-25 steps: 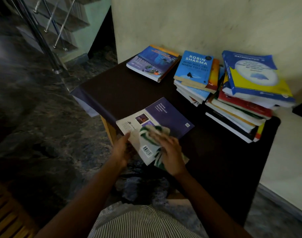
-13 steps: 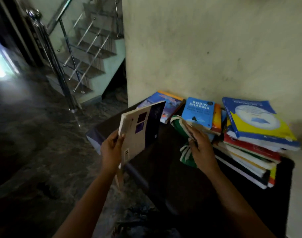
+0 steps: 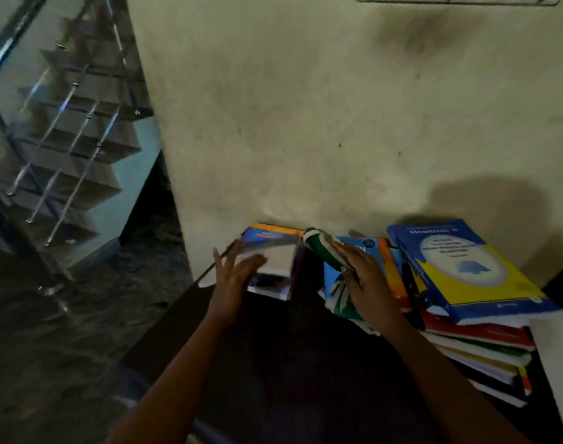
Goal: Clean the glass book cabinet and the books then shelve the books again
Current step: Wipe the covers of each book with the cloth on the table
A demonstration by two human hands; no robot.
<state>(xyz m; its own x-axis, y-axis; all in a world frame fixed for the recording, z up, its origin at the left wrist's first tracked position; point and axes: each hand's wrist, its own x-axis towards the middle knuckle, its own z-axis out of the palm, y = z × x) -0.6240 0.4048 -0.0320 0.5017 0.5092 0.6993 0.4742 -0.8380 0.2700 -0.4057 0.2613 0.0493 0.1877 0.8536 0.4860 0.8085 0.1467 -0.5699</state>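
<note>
The white and purple book (image 3: 272, 264) now lies on top of the blue and orange book (image 3: 267, 233) at the far left of the dark table (image 3: 289, 363). My left hand (image 3: 233, 280) hovers at its near left edge with fingers spread and straight, holding nothing. My right hand (image 3: 366, 283) grips a green and white cloth (image 3: 325, 251) over the middle stack, topped by a light blue book (image 3: 363, 248). A tall stack at the right carries a blue and yellow book (image 3: 466, 270) on top. The glass cabinet is out of view.
A cream wall (image 3: 338, 123) rises right behind the books. A staircase with a steel railing (image 3: 65, 129) stands at the left over a dark marbled floor (image 3: 65, 315). A pale surface (image 3: 559, 347) adjoins the table at the right.
My left hand lifted the white and purple book from the table's front, carried it back and let it go on the far-left book. My right hand moved with the cloth to the middle stack.
</note>
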